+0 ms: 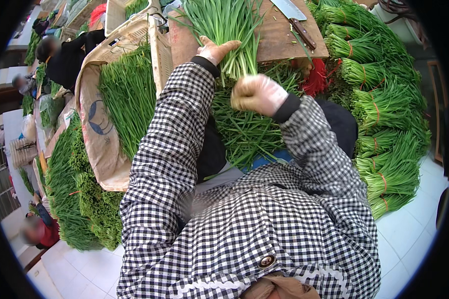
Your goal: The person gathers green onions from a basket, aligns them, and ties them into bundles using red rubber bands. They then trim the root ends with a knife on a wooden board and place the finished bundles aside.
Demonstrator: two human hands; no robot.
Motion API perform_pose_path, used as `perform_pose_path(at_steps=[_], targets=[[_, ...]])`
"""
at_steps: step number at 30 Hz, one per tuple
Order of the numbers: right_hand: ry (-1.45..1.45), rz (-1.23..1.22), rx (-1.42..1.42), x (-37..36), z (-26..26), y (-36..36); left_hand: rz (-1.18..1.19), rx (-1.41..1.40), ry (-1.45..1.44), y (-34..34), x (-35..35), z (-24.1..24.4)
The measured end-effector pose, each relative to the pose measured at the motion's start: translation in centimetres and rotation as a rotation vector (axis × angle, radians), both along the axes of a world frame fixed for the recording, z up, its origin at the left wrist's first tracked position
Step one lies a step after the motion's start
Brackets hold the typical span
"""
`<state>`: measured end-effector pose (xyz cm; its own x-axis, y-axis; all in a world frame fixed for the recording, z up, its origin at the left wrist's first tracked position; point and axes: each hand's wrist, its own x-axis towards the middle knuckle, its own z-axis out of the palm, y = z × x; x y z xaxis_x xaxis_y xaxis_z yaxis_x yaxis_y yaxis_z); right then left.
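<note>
My left hand (219,50), in a thin glove, lies over a loose bunch of green garlic chives (228,22) near its cut, pale ends. The bunch rests on a wooden board (277,48). Just below those ends is my right hand (258,95), gloved and blurred, with its fingers curled; whether it grips any stems I cannot tell. A kitchen knife with a wooden handle (303,33) lies at the board's right. Under my hands, loose leaves and trimmings (247,129) fill the space between my knees. Red ties (315,78) hang below the board's edge.
On the left stands a plastic crate (161,56) lined with sacking, holding chives (127,101). More chives are heaped beyond it (67,187). Tied bundles (381,108) are stacked along the right. Other people sit at the far left, among them one in black (67,56).
</note>
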<state>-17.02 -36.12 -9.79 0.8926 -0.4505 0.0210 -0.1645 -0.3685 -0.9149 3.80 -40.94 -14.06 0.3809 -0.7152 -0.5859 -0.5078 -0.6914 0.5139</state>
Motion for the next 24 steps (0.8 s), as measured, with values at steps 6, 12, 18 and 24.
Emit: perform_pose_path(at_steps=[6,12,18,24], targets=[[0.142,-0.351,-0.42,0.6,1.8,-0.1,0.05,-0.021,0.09,0.0,0.1,-0.2],[0.306,-0.465,-0.618,0.5,-0.7,-1.2,0.024,-0.035,0.011,-0.1,-0.3,0.2],[0.319,-0.554,-0.921,1.3,-1.0,-0.5,0.09,-0.051,0.094,0.1,-0.5,0.6],[0.254,-0.608,-1.032,1.5,-1.9,-0.7,0.081,-0.068,0.043,0.0,-0.6,0.2]])
